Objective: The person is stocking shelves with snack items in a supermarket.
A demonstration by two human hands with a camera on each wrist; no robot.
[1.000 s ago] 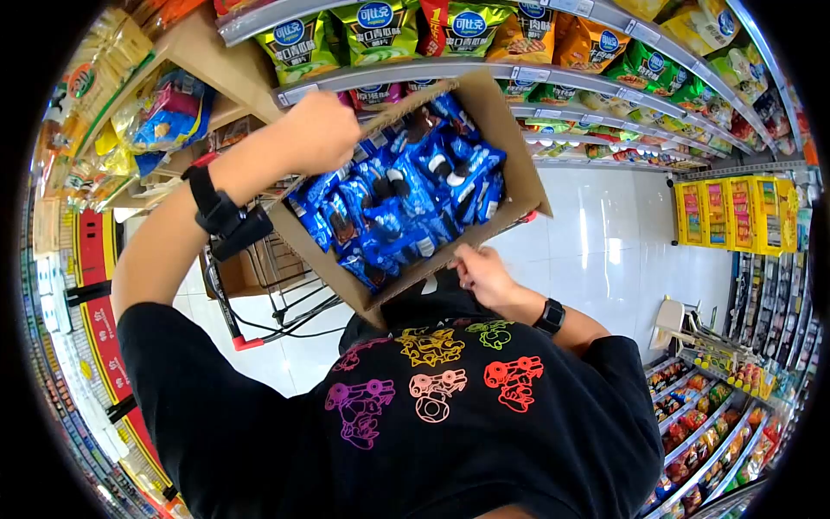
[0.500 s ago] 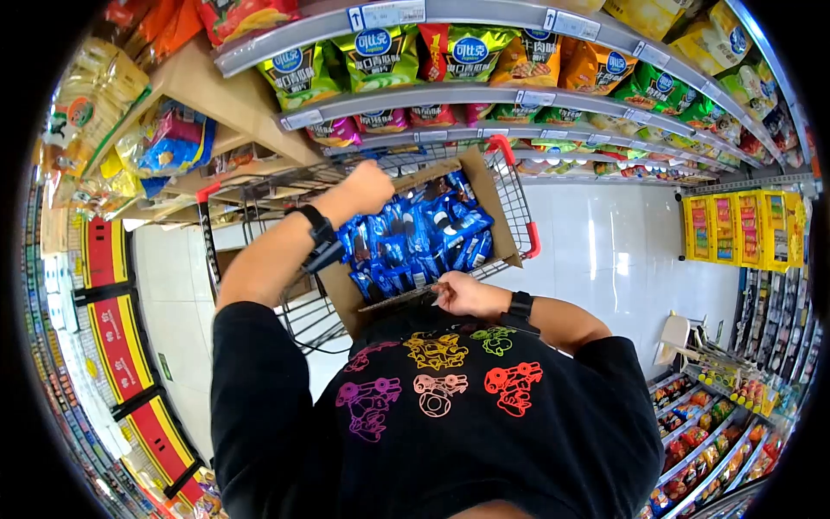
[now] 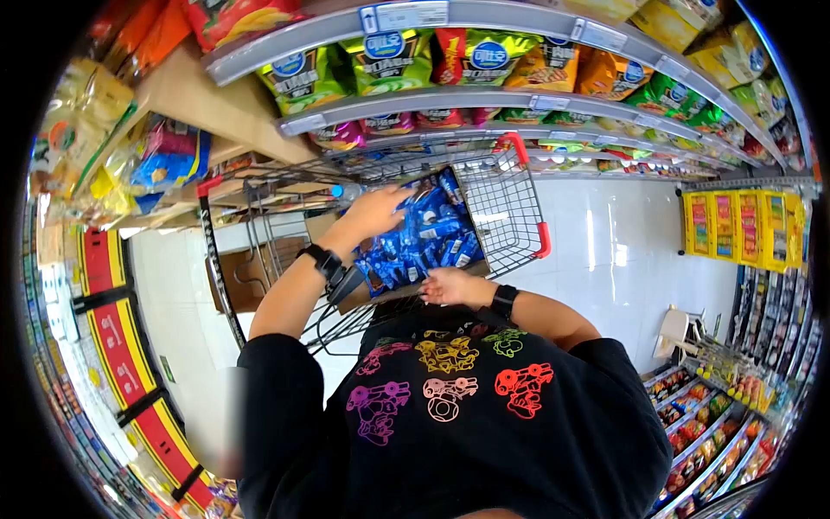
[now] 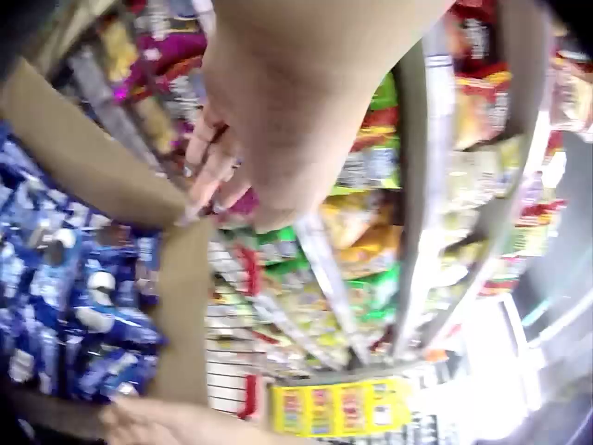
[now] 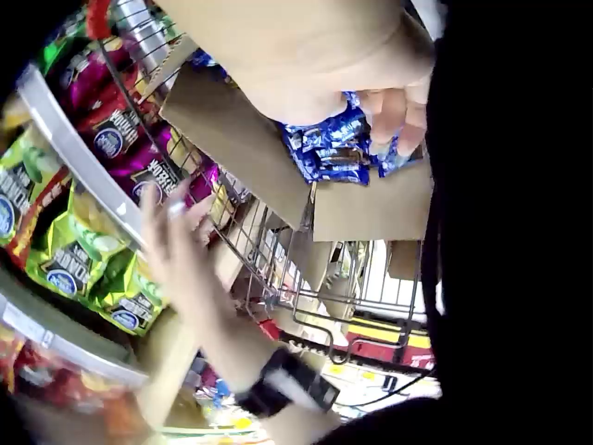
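A cardboard box [image 3: 477, 246] full of small blue-wrapped snack packets [image 3: 432, 221] sits in a wire shopping cart [image 3: 510, 208]. My left hand [image 3: 380, 212] is at the box's far side with its fingers extended. The right wrist view shows that left hand [image 5: 190, 269] from the side, fingers spread, off the box wall and holding nothing. On the near side, my right hand [image 3: 451, 287] grips the box rim with bent fingers; its fingers [image 5: 394, 120] overlap the packets in the right wrist view.
Shelves of chip bags [image 3: 389, 65] run across the back, close beyond the cart. A wooden display [image 3: 203, 108] with snack bags stands at left. Another brown carton [image 3: 238, 277] is low under the cart's left part. At right is a yellow snack rack [image 3: 743, 227].
The box has come down and left into the cart, and it looks more level. My left hand has left the rim, its fingers straightening. The right hand has moved slightly left with the box.
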